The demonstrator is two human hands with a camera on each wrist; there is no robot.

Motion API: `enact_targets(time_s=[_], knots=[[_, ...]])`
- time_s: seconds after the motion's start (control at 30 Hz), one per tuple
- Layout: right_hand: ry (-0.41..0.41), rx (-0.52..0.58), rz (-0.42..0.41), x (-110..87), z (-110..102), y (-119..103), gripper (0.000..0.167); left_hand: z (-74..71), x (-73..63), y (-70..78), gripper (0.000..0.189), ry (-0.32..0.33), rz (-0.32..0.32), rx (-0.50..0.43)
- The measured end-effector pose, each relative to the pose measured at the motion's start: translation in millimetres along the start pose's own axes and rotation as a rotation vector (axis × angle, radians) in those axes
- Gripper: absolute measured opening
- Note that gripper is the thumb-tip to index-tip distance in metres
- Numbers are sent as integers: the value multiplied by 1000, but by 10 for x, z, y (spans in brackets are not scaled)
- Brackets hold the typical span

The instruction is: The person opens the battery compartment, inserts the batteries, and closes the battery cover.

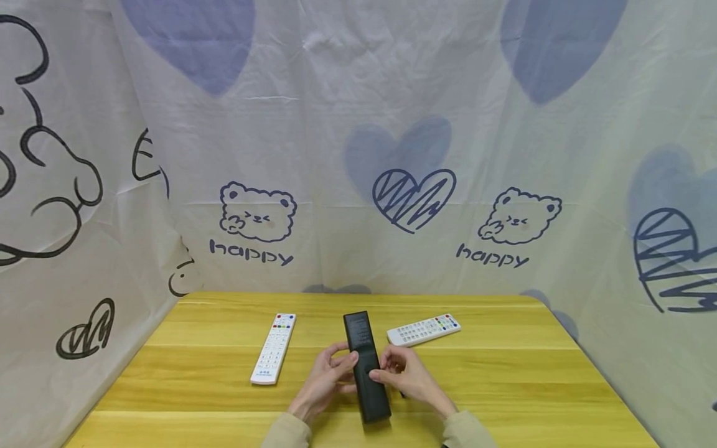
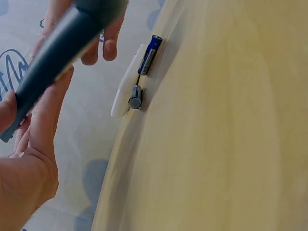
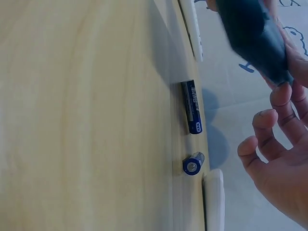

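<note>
A black remote control [image 1: 368,367] is held above the table between both hands, its back facing up. My left hand [image 1: 325,381] grips its left edge, thumb on top and fingers underneath. On the other side, my right hand [image 1: 413,376] pinches the right edge, with the thumb against the back. In the right wrist view, the remaining fingers of the right hand [image 3: 284,159] bend loosely beneath the remote. Two blue-and-silver batteries lie on the tabletop below: one battery [image 3: 192,107] lengthwise, the other battery [image 3: 193,164] end-on to the camera. The remote's underside is hidden in the head view.
One white remote control [image 1: 273,350] lies left of the hands on the wooden table [image 1: 185,361]. Another white remote control [image 1: 424,330] lies slantwise behind the right hand. A printed cloth [image 1: 330,249] hangs behind and along both sides.
</note>
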State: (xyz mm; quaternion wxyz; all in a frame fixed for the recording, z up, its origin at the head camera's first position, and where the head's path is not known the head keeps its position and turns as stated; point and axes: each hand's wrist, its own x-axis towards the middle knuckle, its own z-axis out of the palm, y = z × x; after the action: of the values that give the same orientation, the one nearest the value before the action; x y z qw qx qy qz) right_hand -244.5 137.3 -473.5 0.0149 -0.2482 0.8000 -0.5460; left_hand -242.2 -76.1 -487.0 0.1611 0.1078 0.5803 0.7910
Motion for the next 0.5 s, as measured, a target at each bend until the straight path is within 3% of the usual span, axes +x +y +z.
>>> enact_targets(time_s=[0.5], knots=[[40, 76, -51, -50, -2, 38, 15, -58, -3, 12, 56, -51, -12, 15]])
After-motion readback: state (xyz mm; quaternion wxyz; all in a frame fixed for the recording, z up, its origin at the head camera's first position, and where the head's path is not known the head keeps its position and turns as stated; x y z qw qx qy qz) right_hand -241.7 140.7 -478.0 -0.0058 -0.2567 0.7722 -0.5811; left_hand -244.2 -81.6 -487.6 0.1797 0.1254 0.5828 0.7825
